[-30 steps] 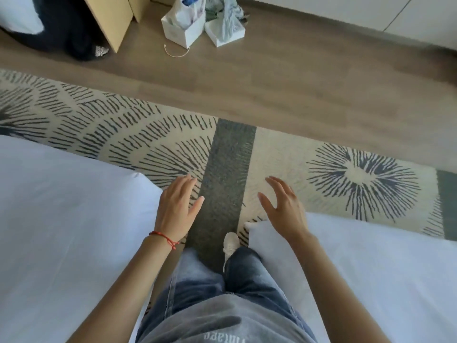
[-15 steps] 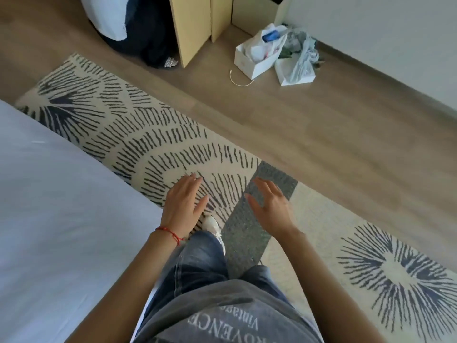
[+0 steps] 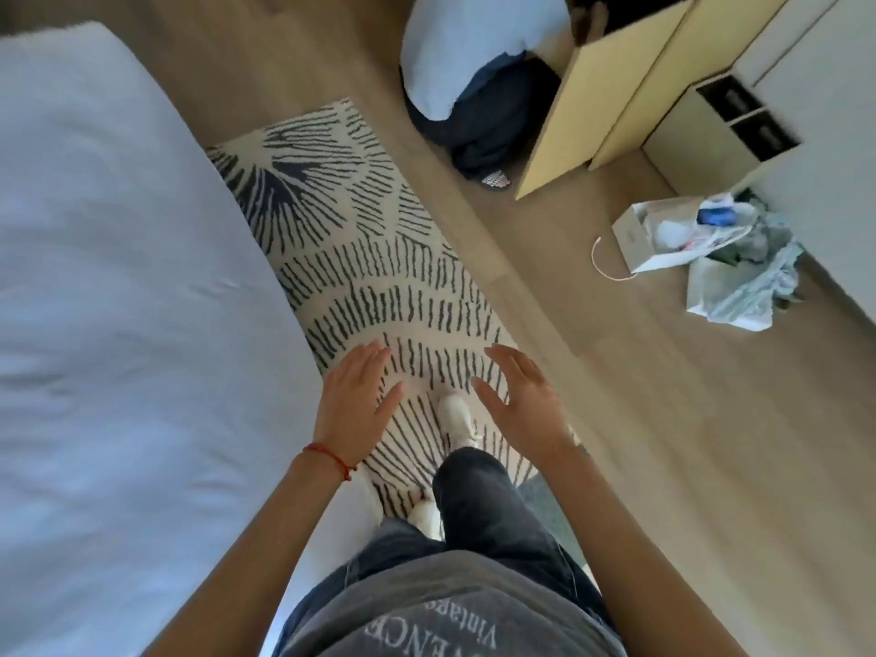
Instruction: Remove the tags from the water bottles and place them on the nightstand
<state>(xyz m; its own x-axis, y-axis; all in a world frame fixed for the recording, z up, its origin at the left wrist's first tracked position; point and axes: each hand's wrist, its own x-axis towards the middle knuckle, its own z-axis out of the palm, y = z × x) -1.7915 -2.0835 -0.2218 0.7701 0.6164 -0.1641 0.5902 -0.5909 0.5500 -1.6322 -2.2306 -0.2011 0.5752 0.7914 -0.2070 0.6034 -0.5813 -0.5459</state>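
No water bottle, tag or nightstand shows in the head view. My left hand [image 3: 353,403], with a red string at the wrist, hovers palm down over the patterned rug [image 3: 379,277], fingers straight and holding nothing. My right hand [image 3: 526,400] is held out beside it, fingers relaxed and spread, also holding nothing. Between the hands I see my white shoe [image 3: 457,417] and my dark jeans.
A white bed [image 3: 118,301] fills the left side. On the wood floor to the right stand white paper bags [image 3: 654,239] with crumpled contents. A tan wooden cabinet panel [image 3: 592,101] and a person seated on the floor [image 3: 474,73] are at the top.
The view has swung left as I walk along the rug; the bed on my right has left view, and the bags and cabinet have shifted right. Both hands stay open in front of me.
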